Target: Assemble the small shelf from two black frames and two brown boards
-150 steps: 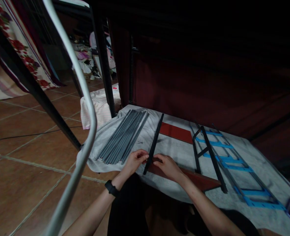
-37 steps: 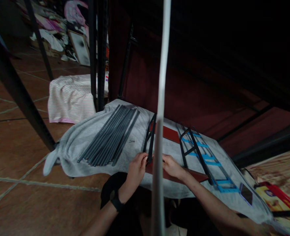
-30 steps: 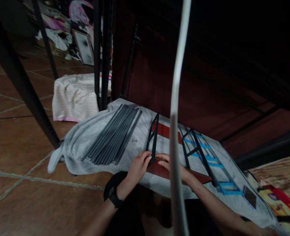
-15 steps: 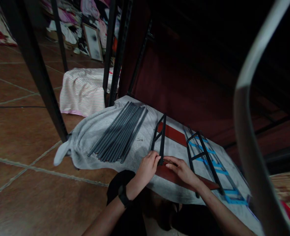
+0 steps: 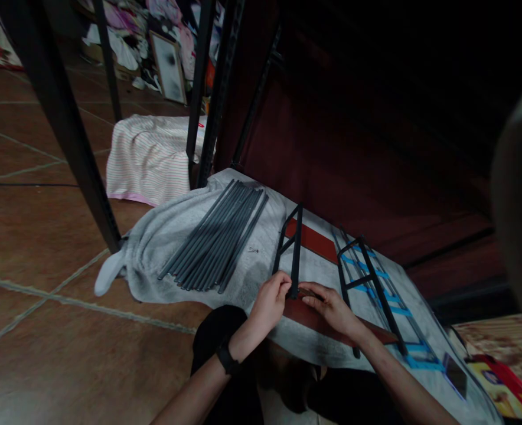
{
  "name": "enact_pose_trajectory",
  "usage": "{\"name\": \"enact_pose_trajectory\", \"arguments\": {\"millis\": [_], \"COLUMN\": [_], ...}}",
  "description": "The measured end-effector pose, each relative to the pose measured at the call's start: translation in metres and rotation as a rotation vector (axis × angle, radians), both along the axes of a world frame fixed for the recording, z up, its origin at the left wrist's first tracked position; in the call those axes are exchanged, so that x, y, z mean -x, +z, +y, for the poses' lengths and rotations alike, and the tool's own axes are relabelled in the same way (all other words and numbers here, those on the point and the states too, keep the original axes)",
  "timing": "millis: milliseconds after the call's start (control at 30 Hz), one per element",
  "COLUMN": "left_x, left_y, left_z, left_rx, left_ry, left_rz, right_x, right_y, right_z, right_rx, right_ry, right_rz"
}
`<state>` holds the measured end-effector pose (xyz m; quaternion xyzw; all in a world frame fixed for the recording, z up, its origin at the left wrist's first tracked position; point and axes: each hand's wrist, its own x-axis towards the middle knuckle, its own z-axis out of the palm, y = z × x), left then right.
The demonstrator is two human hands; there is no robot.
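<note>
My left hand, a dark band on its wrist, is closed in a pinch at the near end of a black A-shaped metal frame. What its fingertips hold is too small to make out. On the other side of the same frame end, my right hand has its thumb and fingers pressed together around something I cannot identify. Below both hands lies a reddish-brown board, running right to a second black frame. Another reddish-brown board rests farther back between the two frames.
A bundle of dark grey rods lies on the grey cloth at left, beside some tiny metal pieces. Rods with blue strips and a phone-like object are at right. A black metal post rises at left.
The view has shifted slightly, and the curved pale strap at right has swung outward, uncovering the phone-like object and a red and yellow package. Both hands stay at the frame end.
</note>
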<state>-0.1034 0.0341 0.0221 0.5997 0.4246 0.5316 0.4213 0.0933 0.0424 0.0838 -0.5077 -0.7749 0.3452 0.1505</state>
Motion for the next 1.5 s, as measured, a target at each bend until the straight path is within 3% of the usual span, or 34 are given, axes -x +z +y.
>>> {"name": "enact_pose_trajectory", "arguments": {"millis": [633,1067,1267,1500], "left_x": [-0.001,0.006,0.004,0.005], "left_y": [-0.002,0.001,0.001,0.002], "left_z": [-0.002,-0.001,0.003,0.005], "left_rx": [-0.039,-0.102,-0.032,-0.098], "left_ry": [-0.005,-0.034,0.023,-0.068], "left_rz": [0.078,0.292,0.428,0.277], "right_x": [0.003,0.009,0.008,0.011], "right_y": [0.001,-0.004,0.002,0.003], "right_z": [-0.001,-0.006,-0.008,-0.007], "right_rx": [-0.073,-0.206,-0.192,-0.202], "right_ry": [0.049,0.066,0.099,0.045], "right_rz": [-0.052,-0.107,-0.083,-0.089]}}
